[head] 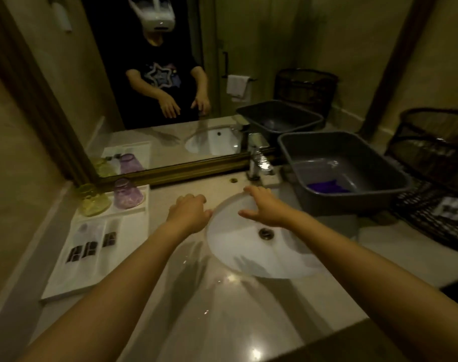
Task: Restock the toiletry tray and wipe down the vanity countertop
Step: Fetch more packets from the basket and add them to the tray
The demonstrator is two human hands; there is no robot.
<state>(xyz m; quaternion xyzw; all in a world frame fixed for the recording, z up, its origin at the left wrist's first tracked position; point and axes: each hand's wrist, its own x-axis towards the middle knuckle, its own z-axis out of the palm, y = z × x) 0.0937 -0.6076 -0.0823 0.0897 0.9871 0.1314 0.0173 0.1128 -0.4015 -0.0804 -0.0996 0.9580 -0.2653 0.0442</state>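
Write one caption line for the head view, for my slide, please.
Empty left hand and right hand at the white sink; tray with two cups left, grey tub right.

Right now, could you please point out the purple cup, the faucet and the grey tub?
purple cup point(128, 194): head view, on its side wall.
faucet point(258, 165): head view, on its chrome body.
grey tub point(348, 202): head view, on its near outer wall.

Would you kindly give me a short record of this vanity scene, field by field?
left hand: empty, at the sink's left edge
right hand: empty, fingers spread above the sink's far rim
toiletry tray: left of sink; purple cup and yellow cup at its far end, packets nearer
grey tub: right of faucet, purple cloth inside
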